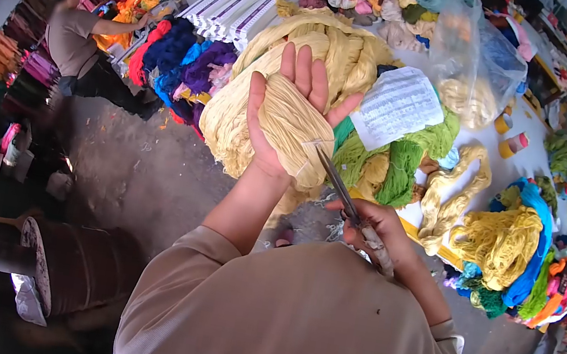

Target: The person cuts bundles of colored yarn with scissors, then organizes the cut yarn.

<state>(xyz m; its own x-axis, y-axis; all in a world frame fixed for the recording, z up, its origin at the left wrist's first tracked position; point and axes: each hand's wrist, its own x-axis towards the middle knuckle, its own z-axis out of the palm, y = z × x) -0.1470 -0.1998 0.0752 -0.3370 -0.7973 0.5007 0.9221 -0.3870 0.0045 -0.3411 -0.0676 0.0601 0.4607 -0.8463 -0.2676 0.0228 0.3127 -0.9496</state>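
Observation:
My left hand (269, 152) is palm up with its fingers spread, and a cream yarn skein (292, 122) lies across the palm, looped over the hand. In my right hand (383, 231) is a pair of long dark scissors (342, 194) with wrapped handles. The blade tips touch the skein near a thin tie on its right side. Behind my left hand, a large pile of pale yellow yarn (346, 49) rests on the table. A sheet of paper with writing (398, 108) lies on green yarn (401, 170) to the right.
A co-worker (77, 41) stands at the table's far left, by orange yarn (127, 16). Yellow yarn (505, 240) and a clear plastic bag (472, 55) are on the right side. A rusty drum (77, 270) lies at lower left.

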